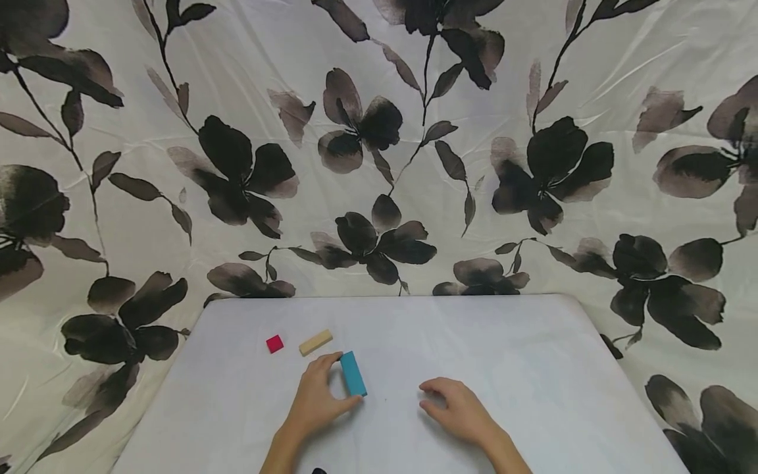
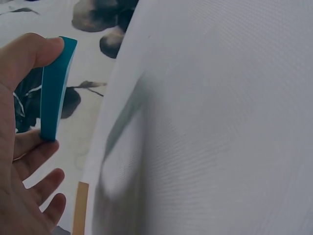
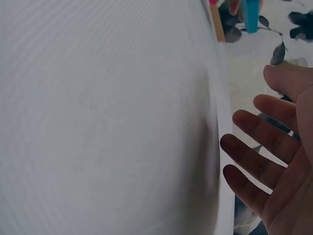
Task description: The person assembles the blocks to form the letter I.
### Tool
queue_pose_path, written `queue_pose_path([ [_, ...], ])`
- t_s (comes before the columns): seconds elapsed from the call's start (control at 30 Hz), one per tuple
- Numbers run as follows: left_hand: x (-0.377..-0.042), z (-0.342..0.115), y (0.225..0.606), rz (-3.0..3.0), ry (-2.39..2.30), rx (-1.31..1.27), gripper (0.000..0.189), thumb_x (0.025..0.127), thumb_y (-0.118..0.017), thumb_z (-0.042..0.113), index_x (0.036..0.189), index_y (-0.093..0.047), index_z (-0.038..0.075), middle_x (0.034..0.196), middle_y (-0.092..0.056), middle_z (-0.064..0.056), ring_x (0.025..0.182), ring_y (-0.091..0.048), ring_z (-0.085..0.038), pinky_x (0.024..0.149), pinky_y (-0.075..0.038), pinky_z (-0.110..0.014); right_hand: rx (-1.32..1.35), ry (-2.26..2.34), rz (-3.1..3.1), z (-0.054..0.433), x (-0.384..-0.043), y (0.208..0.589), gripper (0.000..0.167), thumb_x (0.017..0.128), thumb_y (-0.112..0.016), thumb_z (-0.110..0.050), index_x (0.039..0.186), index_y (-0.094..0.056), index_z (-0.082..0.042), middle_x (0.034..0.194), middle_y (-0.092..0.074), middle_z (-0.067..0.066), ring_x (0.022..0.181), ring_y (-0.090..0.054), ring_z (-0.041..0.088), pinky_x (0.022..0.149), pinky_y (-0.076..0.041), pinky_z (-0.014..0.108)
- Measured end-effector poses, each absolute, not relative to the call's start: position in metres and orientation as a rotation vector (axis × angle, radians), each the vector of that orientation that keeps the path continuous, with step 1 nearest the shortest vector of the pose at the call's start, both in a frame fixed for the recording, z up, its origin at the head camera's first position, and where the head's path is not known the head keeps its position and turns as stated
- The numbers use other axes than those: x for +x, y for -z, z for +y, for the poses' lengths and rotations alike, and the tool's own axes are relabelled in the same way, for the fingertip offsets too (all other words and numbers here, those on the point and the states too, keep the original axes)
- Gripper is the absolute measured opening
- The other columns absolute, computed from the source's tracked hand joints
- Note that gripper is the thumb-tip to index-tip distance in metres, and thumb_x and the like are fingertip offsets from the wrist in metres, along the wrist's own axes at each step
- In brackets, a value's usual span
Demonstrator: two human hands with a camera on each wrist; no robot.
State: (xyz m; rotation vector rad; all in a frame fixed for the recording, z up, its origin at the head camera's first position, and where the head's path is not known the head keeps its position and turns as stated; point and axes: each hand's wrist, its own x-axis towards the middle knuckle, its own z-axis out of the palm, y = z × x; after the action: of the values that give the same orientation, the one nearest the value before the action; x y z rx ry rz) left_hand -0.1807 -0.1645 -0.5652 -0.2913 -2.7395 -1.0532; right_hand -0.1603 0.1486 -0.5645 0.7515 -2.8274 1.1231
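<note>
My left hand [image 1: 316, 398] holds a blue rectangular block [image 1: 353, 374] by its two ends, thumb on one end and fingertips on the other. In the left wrist view the blue block [image 2: 55, 90] hangs above the white tabletop, whose surface carries the hand's shadow. To the right, my right hand [image 1: 458, 409] hovers over the table with relaxed, spread fingers and nothing in them. Just beyond the left hand lies a pale wooden block [image 1: 316, 342]. A small red cube [image 1: 275, 343] sits to the left of that wooden block.
The white table [image 1: 503, 349] has rounded far corners. Behind and around it hangs a pale cloth [image 1: 414, 178] printed with dark flowers. A small black object [image 1: 319, 471] pokes in at the bottom edge of the head view.
</note>
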Motion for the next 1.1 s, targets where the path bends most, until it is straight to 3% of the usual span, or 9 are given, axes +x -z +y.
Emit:
queue_pose_path([
  [0.53,-0.183,-0.156,0.574,-2.742,1.087,-0.386,0.09,0.06,-0.087,0.052,0.134,-0.055,0.011,0.122,-0.055,0.001,0.116,-0.049,-0.022,0.096,-0.041,-0.049,0.753,-1.131,-2.811,0.157,-0.162,0.564,0.034,0.09,-0.069,-0.036,0.115,-0.068,-0.013,0.111,-0.067,-0.006,0.102,-0.062,0.011,0.088,-0.049,0.036],
  [0.8,-0.192,-0.148,0.577,-2.798,1.079,-0.434,0.091,0.062,-0.084,0.058,0.135,-0.054,0.013,0.124,-0.055,0.002,0.118,-0.048,-0.021,0.097,-0.041,-0.048,0.706,-1.098,-2.805,0.164,-0.166,0.564,0.033,0.09,-0.069,-0.035,0.114,-0.068,-0.013,0.11,-0.067,-0.007,0.102,-0.062,0.011,0.088,-0.049,0.038],
  [1.1,-0.202,-0.137,0.576,-2.784,1.102,-0.499,0.091,0.062,-0.086,0.051,0.136,-0.053,0.009,0.124,-0.056,-0.004,0.117,-0.048,-0.025,0.098,-0.04,-0.048,0.691,-1.08,-2.832,0.167,-0.174,0.564,0.032,0.09,-0.07,-0.033,0.114,-0.069,-0.012,0.109,-0.068,-0.005,0.1,-0.061,0.011,0.086,-0.049,0.037],
])
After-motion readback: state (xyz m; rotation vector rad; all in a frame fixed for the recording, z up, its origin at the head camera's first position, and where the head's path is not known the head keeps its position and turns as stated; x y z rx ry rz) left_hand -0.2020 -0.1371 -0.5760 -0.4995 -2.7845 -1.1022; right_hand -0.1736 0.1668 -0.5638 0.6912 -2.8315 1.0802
